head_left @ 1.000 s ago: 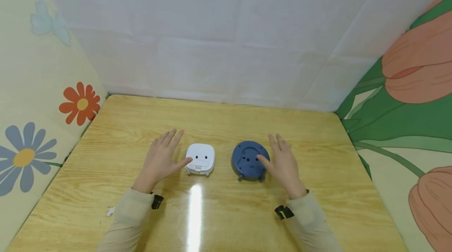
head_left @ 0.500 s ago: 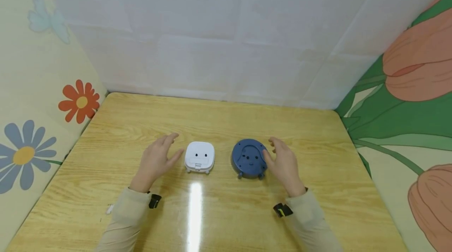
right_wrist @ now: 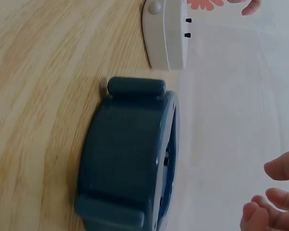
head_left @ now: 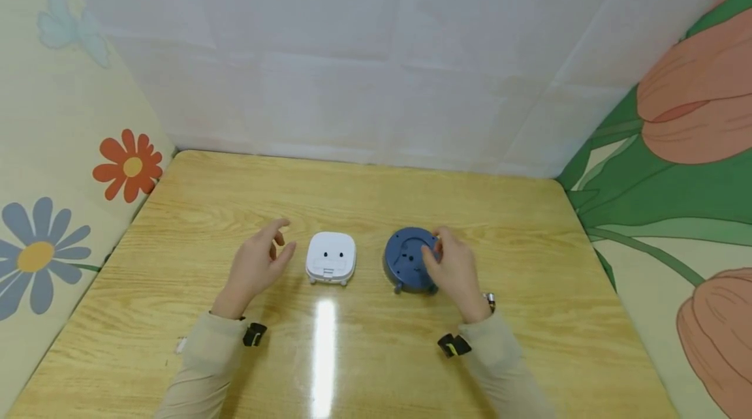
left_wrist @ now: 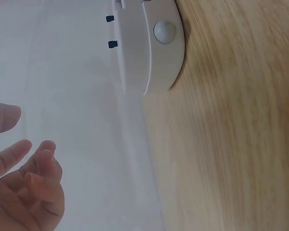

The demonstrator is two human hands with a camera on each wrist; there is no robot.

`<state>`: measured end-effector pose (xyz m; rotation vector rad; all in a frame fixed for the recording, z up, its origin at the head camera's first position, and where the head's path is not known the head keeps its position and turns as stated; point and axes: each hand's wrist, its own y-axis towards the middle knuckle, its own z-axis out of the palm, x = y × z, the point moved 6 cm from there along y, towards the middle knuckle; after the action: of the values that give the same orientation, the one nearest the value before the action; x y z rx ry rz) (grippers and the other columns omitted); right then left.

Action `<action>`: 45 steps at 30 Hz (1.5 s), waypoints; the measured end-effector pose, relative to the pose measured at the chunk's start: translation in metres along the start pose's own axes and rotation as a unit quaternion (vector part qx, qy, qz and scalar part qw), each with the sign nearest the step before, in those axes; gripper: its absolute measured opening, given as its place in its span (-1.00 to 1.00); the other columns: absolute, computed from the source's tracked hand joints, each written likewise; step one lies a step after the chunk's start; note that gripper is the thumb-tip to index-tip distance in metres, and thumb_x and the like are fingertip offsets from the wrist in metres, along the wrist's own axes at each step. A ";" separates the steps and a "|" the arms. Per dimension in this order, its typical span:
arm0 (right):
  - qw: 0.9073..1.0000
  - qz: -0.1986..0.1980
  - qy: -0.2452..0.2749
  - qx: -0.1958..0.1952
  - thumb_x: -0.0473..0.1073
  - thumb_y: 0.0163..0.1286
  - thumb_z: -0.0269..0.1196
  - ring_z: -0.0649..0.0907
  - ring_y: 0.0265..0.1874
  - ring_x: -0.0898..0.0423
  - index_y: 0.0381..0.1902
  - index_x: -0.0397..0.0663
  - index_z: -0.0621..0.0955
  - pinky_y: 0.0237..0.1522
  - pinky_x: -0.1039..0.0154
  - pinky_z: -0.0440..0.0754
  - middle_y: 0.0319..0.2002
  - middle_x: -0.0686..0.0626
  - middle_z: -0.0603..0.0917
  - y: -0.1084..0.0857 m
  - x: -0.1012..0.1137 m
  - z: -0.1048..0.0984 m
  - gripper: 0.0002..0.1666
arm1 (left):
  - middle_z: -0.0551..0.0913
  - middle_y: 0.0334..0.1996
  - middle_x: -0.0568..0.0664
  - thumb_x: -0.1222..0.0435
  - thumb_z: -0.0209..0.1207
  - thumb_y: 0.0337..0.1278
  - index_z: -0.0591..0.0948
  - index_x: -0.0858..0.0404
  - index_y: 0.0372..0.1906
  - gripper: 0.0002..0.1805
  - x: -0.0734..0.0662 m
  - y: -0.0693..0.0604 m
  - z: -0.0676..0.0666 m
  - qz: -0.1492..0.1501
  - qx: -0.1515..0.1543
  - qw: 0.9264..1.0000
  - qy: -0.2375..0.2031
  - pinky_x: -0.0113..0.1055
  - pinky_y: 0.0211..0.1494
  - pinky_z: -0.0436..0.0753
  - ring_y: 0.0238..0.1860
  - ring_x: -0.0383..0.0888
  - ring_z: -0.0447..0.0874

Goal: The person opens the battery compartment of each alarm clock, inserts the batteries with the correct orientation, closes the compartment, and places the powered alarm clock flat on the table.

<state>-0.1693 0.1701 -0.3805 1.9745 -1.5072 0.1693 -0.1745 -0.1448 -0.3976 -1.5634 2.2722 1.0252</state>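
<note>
A white rounded-square device [head_left: 331, 262] with short feet lies flat on the table, its panel with two black knobs facing up; it looks like a small desk clock on its face. Right of it lies a round dark blue device [head_left: 405, 263], also footed, with a ring-shaped recess on top. My left hand [head_left: 251, 270] hovers left of the white one, fingers loosely bent, holding nothing. Over the blue one's right edge hangs my right hand [head_left: 457, 269], thumb and fingers apart. In the right wrist view a gap separates its fingers from the blue body [right_wrist: 123, 149].
Both devices rest on a wood-grain table [head_left: 376, 354], apart from each other. A white cloth [head_left: 376, 66] hangs behind its back edge. Flower-printed panels [head_left: 675, 223] stand at the sides. A small pale scrap [head_left: 181, 344] lies beside the left sleeve.
My left hand has drawn slightly left from the white device, and its fingers have bent. My right hand has moved left over the blue device's edge. Both devices stay in place.
</note>
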 end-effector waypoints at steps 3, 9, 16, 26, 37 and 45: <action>1.000 -0.006 0.013 0.002 -0.31 0.10 0.29 0.35 -0.73 0.22 -0.22 -0.33 0.52 -0.75 0.37 0.33 -0.63 -0.06 0.47 0.001 0.005 0.005 -0.72 | 0.53 -0.47 0.09 0.33 0.21 0.05 0.46 0.36 0.03 -0.59 0.002 0.000 0.000 -0.010 0.000 1.000 -0.017 -0.42 -0.67 0.36 -0.66 -0.26 0.32; 0.999 0.003 0.031 0.016 -0.30 0.11 0.28 0.38 -0.71 0.20 -0.21 -0.33 0.52 -0.72 0.35 0.35 -0.63 -0.01 0.46 0.003 0.010 0.019 -0.72 | 0.54 -0.47 0.10 0.36 0.21 0.05 0.45 0.38 0.00 -0.62 0.006 -0.001 0.001 -0.020 0.002 0.999 -0.028 -0.43 -0.67 0.37 -0.66 -0.25 0.34; 0.999 0.010 0.037 0.035 -0.28 0.13 0.27 0.39 -0.71 0.22 -0.19 -0.30 0.51 -0.69 0.35 0.38 -0.62 0.04 0.46 0.004 0.017 0.033 -0.71 | 0.55 -0.45 0.07 0.36 0.17 0.10 0.44 0.36 0.02 -0.63 0.011 -0.002 0.005 -0.034 0.020 0.998 -0.041 -0.44 -0.66 0.38 -0.65 -0.26 0.35; 0.997 0.018 0.044 0.058 -0.27 0.15 0.25 0.36 -0.70 0.22 -0.17 -0.26 0.52 -0.69 0.34 0.35 -0.63 0.05 0.43 0.005 0.029 0.051 -0.72 | 0.54 -0.47 0.06 0.34 0.12 0.17 0.40 0.38 0.08 -0.62 0.017 -0.002 0.013 -0.050 0.041 0.996 -0.064 -0.44 -0.67 0.42 -0.66 -0.25 0.38; 0.991 0.049 0.058 0.111 -0.24 0.18 0.23 0.37 -0.71 0.24 -0.06 -0.27 0.52 -0.70 0.40 0.36 -0.63 0.09 0.42 0.008 0.044 0.074 -0.64 | 0.55 -0.49 0.07 0.33 0.11 0.18 0.37 0.41 0.10 -0.59 0.023 -0.003 0.022 -0.061 0.060 0.992 -0.089 -0.43 -0.69 0.45 -0.68 -0.26 0.41; 0.985 0.056 0.069 0.150 -0.25 0.17 0.24 0.38 -0.69 0.23 -0.04 -0.29 0.50 -0.70 0.43 0.36 -0.58 0.06 0.44 0.008 0.054 0.090 -0.62 | 0.54 -0.46 0.08 0.29 0.07 0.23 0.36 0.44 0.12 -0.57 0.029 -0.005 0.033 -0.093 0.100 0.985 -0.102 -0.40 -0.63 0.47 -0.63 -0.23 0.42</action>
<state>-0.1832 0.0748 -0.4226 2.0567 -1.5752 0.5997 -0.1890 -0.1461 -0.4396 -1.4809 1.9830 0.8387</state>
